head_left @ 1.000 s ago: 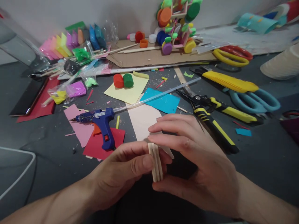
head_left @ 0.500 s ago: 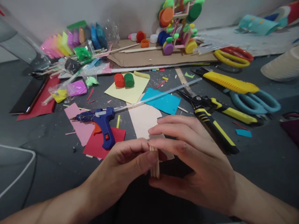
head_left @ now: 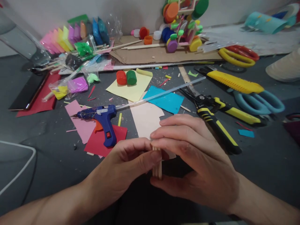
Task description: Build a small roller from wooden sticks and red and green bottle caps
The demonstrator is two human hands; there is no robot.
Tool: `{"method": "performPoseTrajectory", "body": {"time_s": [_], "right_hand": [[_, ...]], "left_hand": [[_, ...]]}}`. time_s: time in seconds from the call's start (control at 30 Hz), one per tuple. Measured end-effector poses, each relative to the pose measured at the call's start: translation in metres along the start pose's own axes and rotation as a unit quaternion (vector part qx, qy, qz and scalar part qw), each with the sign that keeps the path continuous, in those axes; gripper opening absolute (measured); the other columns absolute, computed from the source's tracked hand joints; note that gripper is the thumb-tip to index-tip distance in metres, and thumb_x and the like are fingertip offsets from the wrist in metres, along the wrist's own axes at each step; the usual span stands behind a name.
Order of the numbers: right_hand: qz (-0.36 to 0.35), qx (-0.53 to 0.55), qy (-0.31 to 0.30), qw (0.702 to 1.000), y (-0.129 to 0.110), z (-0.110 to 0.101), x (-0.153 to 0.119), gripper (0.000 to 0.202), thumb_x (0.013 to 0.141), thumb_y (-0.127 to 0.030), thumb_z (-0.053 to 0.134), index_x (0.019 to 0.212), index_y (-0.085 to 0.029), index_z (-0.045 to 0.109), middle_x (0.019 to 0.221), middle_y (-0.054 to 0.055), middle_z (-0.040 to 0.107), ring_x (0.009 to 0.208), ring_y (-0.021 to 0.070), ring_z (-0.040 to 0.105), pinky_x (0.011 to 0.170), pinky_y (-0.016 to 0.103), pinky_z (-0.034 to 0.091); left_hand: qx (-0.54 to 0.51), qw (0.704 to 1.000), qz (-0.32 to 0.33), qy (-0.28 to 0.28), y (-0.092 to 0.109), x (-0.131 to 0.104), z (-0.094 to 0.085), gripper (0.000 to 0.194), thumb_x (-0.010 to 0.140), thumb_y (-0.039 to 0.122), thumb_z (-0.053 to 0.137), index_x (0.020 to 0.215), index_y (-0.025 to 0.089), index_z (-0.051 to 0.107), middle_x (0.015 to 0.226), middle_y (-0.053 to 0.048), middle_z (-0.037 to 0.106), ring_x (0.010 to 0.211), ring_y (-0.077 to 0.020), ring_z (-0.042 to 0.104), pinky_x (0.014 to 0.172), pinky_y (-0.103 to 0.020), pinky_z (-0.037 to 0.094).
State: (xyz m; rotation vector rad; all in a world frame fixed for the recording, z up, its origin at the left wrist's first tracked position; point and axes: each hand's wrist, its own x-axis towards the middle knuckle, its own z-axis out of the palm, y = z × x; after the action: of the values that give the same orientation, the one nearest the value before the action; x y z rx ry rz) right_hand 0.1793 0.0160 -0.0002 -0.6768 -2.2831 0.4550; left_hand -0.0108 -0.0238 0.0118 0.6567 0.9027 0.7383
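Observation:
Between my two hands is a small bundle of short wooden sticks (head_left: pixel 157 171), held upright side by side above the near part of the table. My left hand (head_left: pixel 126 165) is closed on it, the thumb pressed across the front of the sticks. My right hand (head_left: pixel 197 159) spans the bundle from top to bottom, fingers at its upper end and thumb at its lower end. Part of the bundle is hidden behind the left thumb. A blue hot glue gun (head_left: pixel 106 120) lies left of the hands, with a long clear glue stick (head_left: pixel 161 94) in its back.
Pliers (head_left: pixel 211 109), a yellow utility knife (head_left: pixel 234 82) and blue-handled scissors (head_left: pixel 257 103) lie at the right. Red and green caps (head_left: pixel 131 77) stand on yellow paper. Behind are cardboard (head_left: pixel 138 57), a colourful cap-and-stick model (head_left: pixel 182 34) and clay packets (head_left: pixel 70 37). A white cable (head_left: pixel 34 159) runs at left.
The view has shifted slightly, so the table's things appear a little higher and mostly further right. Both hands keep the same hold on the wooden sticks.

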Motion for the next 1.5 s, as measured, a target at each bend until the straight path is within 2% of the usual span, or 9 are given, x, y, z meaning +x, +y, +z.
{"method": "performPoseTrajectory", "body": {"time_s": [0.1, 0.17, 0.33, 0.43, 0.53, 0.7, 0.97, 1.2, 1.5], "right_hand": [[-0.002, -0.026, 0.013, 1.000, 0.002, 0.000, -0.001, 0.037, 0.084, -0.035, 0.076, 0.113, -0.017, 0.062, 0.112, 0.006, 0.071, 0.120, 0.0231, 0.057, 0.107, 0.043, 0.044], [-0.006, -0.046, 0.017, 0.999, 0.003, 0.000, -0.002, 0.036, 0.085, -0.034, 0.076, 0.113, -0.016, 0.062, 0.113, 0.009, 0.071, 0.120, 0.0248, 0.057, 0.107, 0.047, 0.043], [-0.016, -0.102, 0.002, 0.995, 0.002, 0.003, -0.002, 0.028, 0.089, -0.034, 0.072, 0.106, -0.015, 0.064, 0.113, 0.011, 0.072, 0.118, 0.0274, 0.059, 0.110, 0.053, 0.037], [-0.017, -0.116, -0.002, 0.993, 0.001, 0.003, -0.001, 0.024, 0.090, -0.032, 0.070, 0.107, -0.015, 0.064, 0.112, 0.010, 0.073, 0.117, 0.0267, 0.060, 0.111, 0.051, 0.036], [-0.012, -0.102, -0.007, 0.995, 0.001, 0.003, 0.000, 0.028, 0.091, -0.035, 0.069, 0.111, -0.015, 0.064, 0.114, 0.010, 0.073, 0.118, 0.0261, 0.059, 0.111, 0.049, 0.036], [-0.009, -0.073, -0.018, 0.997, 0.003, 0.001, 0.000, 0.035, 0.088, -0.037, 0.073, 0.114, -0.015, 0.063, 0.115, 0.009, 0.071, 0.120, 0.0265, 0.057, 0.112, 0.049, 0.037], [-0.001, -0.055, -0.032, 0.998, 0.005, 0.001, -0.001, 0.042, 0.088, -0.046, 0.071, 0.116, -0.017, 0.061, 0.118, 0.010, 0.070, 0.122, 0.0284, 0.056, 0.109, 0.050, 0.038], [0.005, -0.017, -0.014, 1.000, 0.003, 0.000, 0.000, 0.044, 0.083, -0.034, 0.078, 0.119, -0.018, 0.060, 0.116, 0.006, 0.071, 0.122, 0.0256, 0.056, 0.109, 0.046, 0.042], [0.006, -0.021, -0.008, 1.000, 0.001, 0.001, 0.000, 0.035, 0.087, -0.035, 0.075, 0.117, -0.021, 0.061, 0.116, 0.005, 0.071, 0.120, 0.0254, 0.059, 0.108, 0.044, 0.045]], "left_hand": [[0.034, 0.999, -0.006, 0.015, 0.004, -0.003, 0.003, 0.014, 0.088, 0.032, 0.073, 0.086, 0.020, 0.067, 0.080, 0.003, 0.060, 0.078, -0.0103, 0.054, 0.072, -0.021, 0.043], [0.077, 0.997, -0.009, 0.028, 0.004, -0.005, 0.004, 0.019, 0.085, 0.033, 0.075, 0.094, 0.021, 0.064, 0.086, 0.003, 0.061, 0.081, -0.0118, 0.055, 0.071, -0.023, 0.044], [0.232, 0.966, 0.033, 0.105, -0.002, -0.005, 0.005, 0.015, 0.087, 0.031, 0.070, 0.086, 0.021, 0.059, 0.074, 0.005, 0.054, 0.069, -0.0104, 0.049, 0.061, -0.023, 0.039], [0.287, 0.951, 0.044, 0.106, -0.001, -0.004, 0.004, 0.008, 0.090, 0.028, 0.064, 0.089, 0.020, 0.065, 0.076, 0.003, 0.060, 0.070, -0.0112, 0.053, 0.061, -0.023, 0.041], [0.251, 0.964, 0.050, 0.071, 0.005, -0.001, 0.005, 0.011, 0.093, 0.022, 0.057, 0.087, 0.019, 0.066, 0.081, 0.002, 0.066, 0.076, -0.0111, 0.058, 0.067, -0.021, 0.045], [0.169, 0.985, 0.023, 0.034, 0.014, -0.001, 0.007, 0.028, 0.096, 0.018, 0.051, 0.069, 0.017, 0.057, 0.070, 0.005, 0.057, 0.069, -0.0075, 0.052, 0.064, -0.016, 0.043], [0.122, 0.991, 0.004, 0.054, 0.013, -0.002, 0.006, 0.021, 0.094, 0.018, 0.058, 0.073, 0.018, 0.065, 0.070, 0.004, 0.057, 0.066, -0.0084, 0.051, 0.066, -0.016, 0.045], [0.094, 0.994, -0.016, 0.047, 0.013, -0.004, 0.007, 0.008, 0.095, 0.028, 0.063, 0.095, 0.021, 0.067, 0.086, 0.002, 0.065, 0.084, -0.0116, 0.060, 0.078, -0.019, 0.048], [0.106, 0.993, -0.013, 0.048, 0.009, 0.000, 0.005, 0.017, 0.090, 0.026, 0.067, 0.076, 0.017, 0.062, 0.074, 0.003, 0.053, 0.073, -0.0104, 0.047, 0.067, -0.019, 0.043]]}}
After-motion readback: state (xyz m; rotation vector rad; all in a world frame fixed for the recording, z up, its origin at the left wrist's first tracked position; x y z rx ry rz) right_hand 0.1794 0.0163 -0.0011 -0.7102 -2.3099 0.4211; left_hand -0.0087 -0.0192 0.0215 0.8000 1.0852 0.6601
